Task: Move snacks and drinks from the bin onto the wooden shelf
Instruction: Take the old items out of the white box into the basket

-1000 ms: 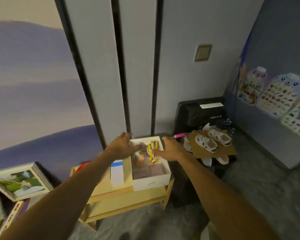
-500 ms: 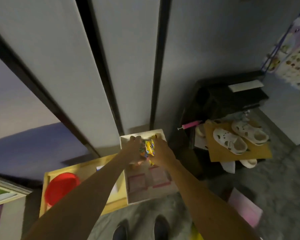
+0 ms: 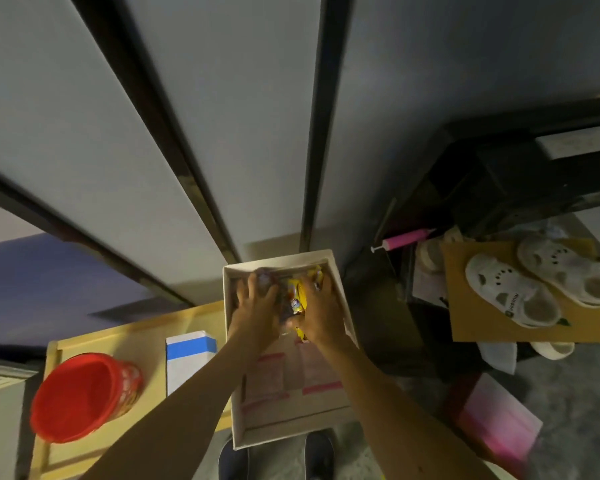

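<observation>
Both hands are down in the far end of the bin [image 3: 238,427], which sits at the wooden shelf's [image 3: 94,336] right edge. The left hand [image 3: 255,311] and right hand [image 3: 321,311] cup a yellow snack packet [image 3: 297,296] between them. It looks light, crinkly and slippery; best pinched by its edges.

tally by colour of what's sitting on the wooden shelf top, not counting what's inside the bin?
Red: 1, the red bucket
White with blue band: 1, the carton
White: 1, the bin, where the left hand and right hand reach
Total: 3
</observation>
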A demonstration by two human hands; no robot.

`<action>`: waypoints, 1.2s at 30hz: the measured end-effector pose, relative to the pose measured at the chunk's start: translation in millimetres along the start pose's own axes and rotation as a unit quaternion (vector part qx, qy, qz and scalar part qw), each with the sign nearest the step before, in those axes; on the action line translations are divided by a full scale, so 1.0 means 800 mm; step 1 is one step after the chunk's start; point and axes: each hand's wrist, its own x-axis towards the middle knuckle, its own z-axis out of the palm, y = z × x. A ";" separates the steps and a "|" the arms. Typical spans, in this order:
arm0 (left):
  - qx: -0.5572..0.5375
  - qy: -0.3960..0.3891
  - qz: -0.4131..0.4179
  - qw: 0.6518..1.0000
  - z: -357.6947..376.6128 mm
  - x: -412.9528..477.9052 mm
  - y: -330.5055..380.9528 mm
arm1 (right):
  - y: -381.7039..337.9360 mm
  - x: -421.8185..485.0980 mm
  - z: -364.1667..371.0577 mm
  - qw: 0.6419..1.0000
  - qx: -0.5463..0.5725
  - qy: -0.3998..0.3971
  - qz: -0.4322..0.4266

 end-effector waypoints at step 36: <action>-0.172 -0.050 0.426 0.887 -0.172 -0.252 0.313 | 0.169 -0.497 -0.264 0.891 0.229 0.317 0.231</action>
